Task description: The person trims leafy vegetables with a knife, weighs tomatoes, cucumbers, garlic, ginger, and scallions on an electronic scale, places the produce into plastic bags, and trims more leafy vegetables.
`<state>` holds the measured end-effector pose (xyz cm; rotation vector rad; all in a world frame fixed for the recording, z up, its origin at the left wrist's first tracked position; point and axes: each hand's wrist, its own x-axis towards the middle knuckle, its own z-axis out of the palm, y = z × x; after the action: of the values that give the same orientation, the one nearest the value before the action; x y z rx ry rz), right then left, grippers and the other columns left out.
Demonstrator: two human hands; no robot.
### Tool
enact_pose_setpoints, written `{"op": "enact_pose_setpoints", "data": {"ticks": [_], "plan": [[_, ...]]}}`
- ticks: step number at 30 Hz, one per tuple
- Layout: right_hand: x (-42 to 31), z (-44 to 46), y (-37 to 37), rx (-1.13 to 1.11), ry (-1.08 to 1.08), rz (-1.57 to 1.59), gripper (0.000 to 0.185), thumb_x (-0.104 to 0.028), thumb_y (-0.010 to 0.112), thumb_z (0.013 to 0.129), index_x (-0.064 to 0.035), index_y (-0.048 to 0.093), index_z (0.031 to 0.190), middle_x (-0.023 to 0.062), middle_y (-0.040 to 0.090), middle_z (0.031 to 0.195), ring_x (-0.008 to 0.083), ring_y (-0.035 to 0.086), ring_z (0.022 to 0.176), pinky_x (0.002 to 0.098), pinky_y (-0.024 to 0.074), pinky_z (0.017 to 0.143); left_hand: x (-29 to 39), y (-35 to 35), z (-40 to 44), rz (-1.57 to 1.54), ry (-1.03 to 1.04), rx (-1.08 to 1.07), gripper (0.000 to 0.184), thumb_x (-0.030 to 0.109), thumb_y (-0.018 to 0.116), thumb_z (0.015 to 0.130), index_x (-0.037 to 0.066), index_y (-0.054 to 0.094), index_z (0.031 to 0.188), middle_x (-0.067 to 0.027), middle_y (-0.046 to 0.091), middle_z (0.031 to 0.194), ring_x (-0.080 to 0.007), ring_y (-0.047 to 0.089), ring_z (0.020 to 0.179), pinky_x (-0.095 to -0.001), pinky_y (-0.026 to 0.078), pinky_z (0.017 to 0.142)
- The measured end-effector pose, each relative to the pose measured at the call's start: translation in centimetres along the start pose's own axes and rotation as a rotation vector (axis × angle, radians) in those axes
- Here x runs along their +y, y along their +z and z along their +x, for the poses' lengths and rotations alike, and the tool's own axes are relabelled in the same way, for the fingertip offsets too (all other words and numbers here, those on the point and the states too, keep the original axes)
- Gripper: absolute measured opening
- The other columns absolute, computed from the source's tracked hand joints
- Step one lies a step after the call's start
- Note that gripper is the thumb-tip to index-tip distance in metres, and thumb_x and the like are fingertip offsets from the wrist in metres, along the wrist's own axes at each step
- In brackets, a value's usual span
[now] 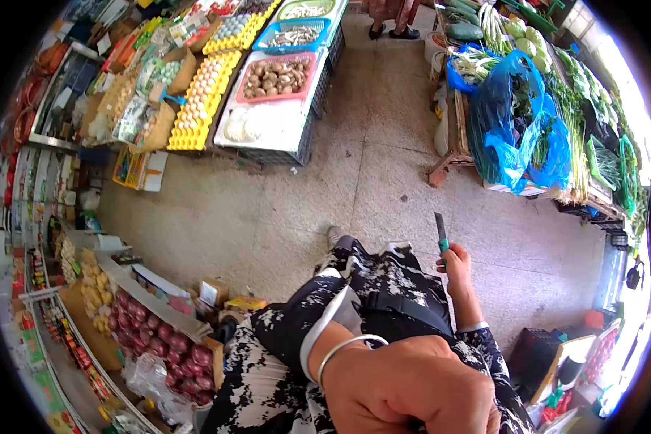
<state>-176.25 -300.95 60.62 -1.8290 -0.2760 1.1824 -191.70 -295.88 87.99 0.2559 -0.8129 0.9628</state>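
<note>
My right hand (456, 265) is closed around the green handle of a knife (441, 230), its dark blade pointing forward over the floor. Close below the camera, my left hand (419, 383) is large in view, with a pale bangle (347, 347) at the wrist. Its fingers curl under and are hidden, so whether it holds anything does not show. Black and white patterned clothing (398, 282) lies behind both hands.
A produce stall with blue plastic bags (513, 123) stands front right. Mushrooms (275, 76) and yellow egg trays (202, 101) are at front left. Red onions (159, 340) fill a bin at lower left. Grey floor (369, 159) runs between; a person's feet (403, 33) show far ahead.
</note>
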Motion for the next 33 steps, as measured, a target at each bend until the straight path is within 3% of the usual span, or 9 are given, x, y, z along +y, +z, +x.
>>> {"op": "enact_pose_setpoints", "data": {"ticks": [9,13,15,17,19,27,29,31,33], "plan": [[-1.3,3.0,0.6,0.193,0.045,0.115,0.021,-0.010,0.047,0.073,-0.0017,0.054,0.092,0.0036,0.051,0.068,0.0125,0.052,0.056,0.0258,0.0433,0.049,4.6,-4.8,5.4,0.037,-0.358,-0.040,0.010,0.004,0.057,0.080,-0.004,0.063,0.080,-0.0195,0.062,0.083,-0.0316,0.061,0.075,-0.0353,0.052,0.065],[-2.9,5.2,2.9,0.233,0.093,0.207,0.023,-0.009,0.047,0.073,-0.0006,0.053,0.093,0.0061,0.052,0.068,0.0152,0.053,0.053,0.0277,0.0441,0.046,8.6,-9.4,8.4,-0.144,-0.604,-0.313,0.015,0.008,0.054,0.083,-0.003,0.060,0.092,-0.0218,0.060,0.093,-0.0356,0.058,0.088,-0.0424,0.047,0.075],[-3.5,7.2,4.7,0.272,0.113,0.207,0.025,-0.008,0.047,0.072,0.0002,0.053,0.095,0.0072,0.053,0.067,0.0163,0.054,0.053,0.0282,0.0449,0.044,12.4,-10.4,10.5,0.184,-0.746,-0.210,0.007,0.003,0.052,0.082,-0.001,0.054,0.088,-0.0161,0.061,0.087,-0.0218,0.061,0.082,-0.0306,0.047,0.070],[-6.6,7.9,6.5,0.211,0.079,0.176,0.023,-0.009,0.049,0.072,0.0007,0.055,0.092,0.0061,0.052,0.065,0.0164,0.054,0.053,0.0278,0.0448,0.044,14.7,-11.7,12.0,0.156,-0.614,-0.056,0.005,0.002,0.050,0.083,-0.003,0.051,0.084,-0.0254,0.060,0.081,-0.0379,0.060,0.066,-0.0431,0.052,0.062],[-6.7,10.7,7.8,0.175,-0.008,0.156,0.019,-0.013,0.051,0.076,0.0019,0.056,0.088,0.0043,0.051,0.063,0.0122,0.051,0.052,0.0256,0.0419,0.044,17.7,-12.4,12.1,0.278,-0.655,0.166,0.011,0.005,0.054,0.083,-0.002,0.047,0.087,-0.0131,0.060,0.087,-0.0163,0.060,0.082,-0.0264,0.047,0.071],[-13.9,17.3,16.7,0.092,0.021,0.151,0.021,-0.011,0.048,0.075,-0.0005,0.055,0.092,0.0041,0.053,0.069,0.0131,0.054,0.056,0.0256,0.0439,0.049,24.8,-16.9,17.2,0.230,-0.730,0.337,0.015,0.006,0.054,0.083,0.000,0.044,0.092,-0.0093,0.059,0.092,-0.0083,0.056,0.081,-0.0186,0.043,0.073],[-14.6,18.1,17.4,0.091,0.022,0.165,0.021,-0.011,0.048,0.075,-0.0002,0.055,0.091,0.0043,0.053,0.067,0.0128,0.053,0.055,0.0254,0.0437,0.049,25.4,-18.4,18.1,0.168,-0.717,0.369,0.014,0.008,0.054,0.083,0.000,0.044,0.089,-0.0100,0.058,0.092,-0.0127,0.057,0.087,-0.0218,0.044,0.076],[-15.6,19.5,18.0,0.062,0.043,0.143,0.020,-0.010,0.048,0.074,0.0007,0.055,0.090,0.0046,0.053,0.063,0.0124,0.052,0.053,0.0253,0.0432,0.047,25.8,-21.0,19.7,0.072,-0.713,-0.081,0.022,0.005,0.051,0.084,-0.002,0.044,0.103,-0.0272,0.057,0.093,-0.0441,0.054,0.093,-0.0504,0.047,0.074],[-16.1,21.6,18.1,0.101,0.090,0.099,0.013,-0.009,0.048,0.075,-0.0035,0.055,0.085,0.0037,0.052,0.066,0.0136,0.053,0.054,0.0255,0.0421,0.045,25.8,-20.9,22.6,0.207,-0.935,-0.372,0.024,0.007,0.055,0.082,0.000,0.051,0.104,-0.0234,0.056,0.101,-0.0433,0.042,0.112,-0.0537,0.037,0.087]]}}
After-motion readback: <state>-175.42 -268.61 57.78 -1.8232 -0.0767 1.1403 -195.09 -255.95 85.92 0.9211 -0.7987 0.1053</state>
